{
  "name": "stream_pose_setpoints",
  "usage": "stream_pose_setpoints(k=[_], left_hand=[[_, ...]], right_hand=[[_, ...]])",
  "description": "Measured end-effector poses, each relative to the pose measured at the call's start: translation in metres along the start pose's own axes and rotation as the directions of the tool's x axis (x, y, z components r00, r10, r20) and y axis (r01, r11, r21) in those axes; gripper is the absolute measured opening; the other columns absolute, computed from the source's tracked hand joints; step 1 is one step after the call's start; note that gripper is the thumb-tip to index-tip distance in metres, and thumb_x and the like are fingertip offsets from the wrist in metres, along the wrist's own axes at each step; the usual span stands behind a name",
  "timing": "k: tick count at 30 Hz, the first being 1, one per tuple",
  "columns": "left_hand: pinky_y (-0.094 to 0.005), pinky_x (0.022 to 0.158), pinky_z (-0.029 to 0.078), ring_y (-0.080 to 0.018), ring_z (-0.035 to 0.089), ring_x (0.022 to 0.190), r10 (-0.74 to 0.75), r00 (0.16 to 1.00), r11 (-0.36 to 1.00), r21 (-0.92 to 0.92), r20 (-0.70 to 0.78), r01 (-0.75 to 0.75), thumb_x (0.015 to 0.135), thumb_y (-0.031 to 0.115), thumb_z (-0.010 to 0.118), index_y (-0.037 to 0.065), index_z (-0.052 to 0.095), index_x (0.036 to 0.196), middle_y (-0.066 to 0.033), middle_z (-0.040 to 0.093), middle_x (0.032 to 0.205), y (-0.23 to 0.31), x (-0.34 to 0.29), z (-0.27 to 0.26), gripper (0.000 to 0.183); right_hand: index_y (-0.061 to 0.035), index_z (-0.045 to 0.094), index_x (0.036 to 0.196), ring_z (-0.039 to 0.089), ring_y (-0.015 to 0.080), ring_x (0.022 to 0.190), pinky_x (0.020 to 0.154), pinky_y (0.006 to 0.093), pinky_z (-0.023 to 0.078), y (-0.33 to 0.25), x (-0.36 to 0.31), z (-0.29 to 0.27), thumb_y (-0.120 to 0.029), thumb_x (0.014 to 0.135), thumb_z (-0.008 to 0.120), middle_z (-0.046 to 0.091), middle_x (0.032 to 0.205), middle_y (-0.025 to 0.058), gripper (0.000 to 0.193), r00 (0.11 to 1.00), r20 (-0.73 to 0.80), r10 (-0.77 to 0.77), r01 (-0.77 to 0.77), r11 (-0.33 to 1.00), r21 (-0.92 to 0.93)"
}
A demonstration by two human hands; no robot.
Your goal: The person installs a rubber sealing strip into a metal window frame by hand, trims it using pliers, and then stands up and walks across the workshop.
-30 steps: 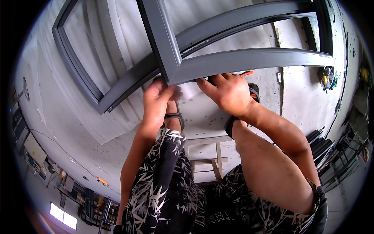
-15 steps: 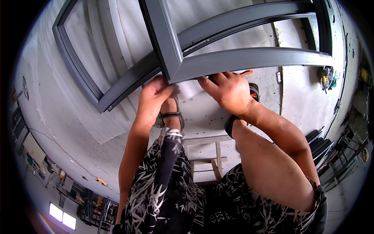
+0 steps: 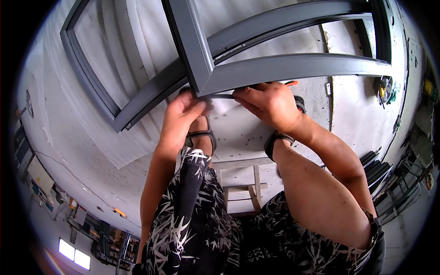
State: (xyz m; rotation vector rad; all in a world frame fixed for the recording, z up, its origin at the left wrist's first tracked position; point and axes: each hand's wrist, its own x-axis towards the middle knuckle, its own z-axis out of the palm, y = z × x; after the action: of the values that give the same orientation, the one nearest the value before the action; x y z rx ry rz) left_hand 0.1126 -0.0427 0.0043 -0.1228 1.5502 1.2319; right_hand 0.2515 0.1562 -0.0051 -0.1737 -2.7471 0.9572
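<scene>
Grey frame [image 3: 293, 67] partly covering left hand [image 3: 179, 114], wooden stool [image 3: 257, 176], black bars [image 3: 376, 167]

Leaf-print cloth, dark sandals

The wearer has on loose black legwear [image 3: 208, 229] scattered with slender, pointed leaves in white and grey, some overlapping in fans. On the left leg the cloth reaches well down the shin, with a darker, almost plain patch along its upper side; on the right it ends in a wide hem above the bare knee. Small pale markings [image 3: 259, 253] sit on black cloth at the lap. A plain dark sleeve [image 3: 378, 243] shows at the lower right. Both feet wear dark strapped sandals [image 3: 271, 145]. The left hand [image 3: 178, 114] and right hand [image 3: 276, 106] are bare.
</scene>
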Motion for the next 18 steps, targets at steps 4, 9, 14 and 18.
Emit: stream_pose_setpoints(k=[4,9,14,18], left_hand=[[-0.0313,0.083,0.051,-0.0181,0.065,0.089,-0.03,0.999,0.992,-0.124,0.015,0.032,0.098,0.013,0.053,-0.001,0.059,0.113,-0.0086,0.066,0.097,0.003,-0.001,-0.004,0.022],[-0.0304,0.078,0.052,-0.0178,0.066,0.084,0.02,0.996,0.995,-0.097,-0.089,-0.029,0.098,0.017,0.053,0.0,0.061,0.11,-0.0078,0.066,0.093,-0.009,0.001,0.003,0.023],[-0.0288,0.072,0.052,-0.0165,0.065,0.077,0.075,0.989,0.997,-0.026,-0.124,-0.079,0.099,0.02,0.054,0.0,0.062,0.105,-0.0058,0.065,0.085,-0.015,0.005,0.007,0.022],[-0.0294,0.073,0.052,-0.0165,0.064,0.076,0.024,0.99,0.999,-0.032,-0.138,-0.029,0.099,0.02,0.054,0.0,0.061,0.104,-0.0057,0.064,0.084,-0.007,0.002,0.004,0.022]], right_hand=[[-0.016,0.066,0.091,0.06,0.0241,0.059,0.048,0.0354,0.047,-0.008,-0.003,-0.007,-0.015,0.075,0.068,0.058,0.066,0.004,0.017,0.988,0.149,0.051,-0.063,0.995,0.081],[-0.0121,0.067,0.095,0.061,0.0248,0.061,0.051,0.0351,0.049,-0.014,-0.005,-0.007,-0.01,0.076,0.07,0.062,0.072,0.0047,0.02,0.984,0.171,0.039,-0.039,0.999,-0.006],[-0.0149,0.063,0.099,0.06,0.0182,0.067,0.048,0.0301,0.049,-0.007,-0.006,-0.004,-0.012,0.07,0.063,0.057,0.073,0.0001,0.029,0.997,0.065,-0.049,0.055,0.994,-0.098],[-0.0169,0.066,0.103,0.06,0.0183,0.075,0.051,0.0296,0.05,-0.006,0.0,-0.01,-0.015,0.068,0.062,0.058,0.079,0.0005,0.035,0.986,0.112,-0.122,0.134,0.985,-0.111]])
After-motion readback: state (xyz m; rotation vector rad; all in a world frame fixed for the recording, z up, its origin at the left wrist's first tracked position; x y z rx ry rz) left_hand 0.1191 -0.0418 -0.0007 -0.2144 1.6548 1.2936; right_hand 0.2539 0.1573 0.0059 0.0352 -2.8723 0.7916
